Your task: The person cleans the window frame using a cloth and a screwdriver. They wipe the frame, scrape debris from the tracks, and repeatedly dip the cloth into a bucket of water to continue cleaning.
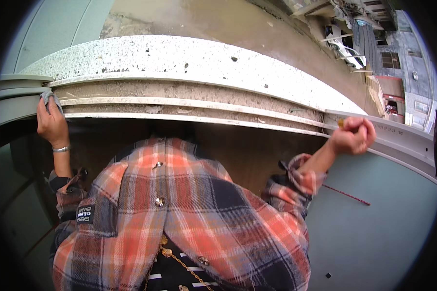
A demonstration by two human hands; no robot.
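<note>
At the left end of a dirty sliding-window track (189,105), my left hand (52,125) is shut on a grey cloth (48,97). The cloth is pressed against the pale window frame (20,94). Brown dirt and loose grit line the channels between the white rails. My right hand (353,137) is curled into a fist at the other end, in front of the white side frame (404,140). A small yellow item (340,123) shows at its fingers; whether it is a ring or something held is unclear.
Outside lies a speckled white stone ledge (204,58), with muddy ground (204,18) beyond. A white car (344,47) and grey buildings (393,54) stand at the upper right. Below the side frame is a blue-green panel (378,232) with a red twisted cord (346,194) before it.
</note>
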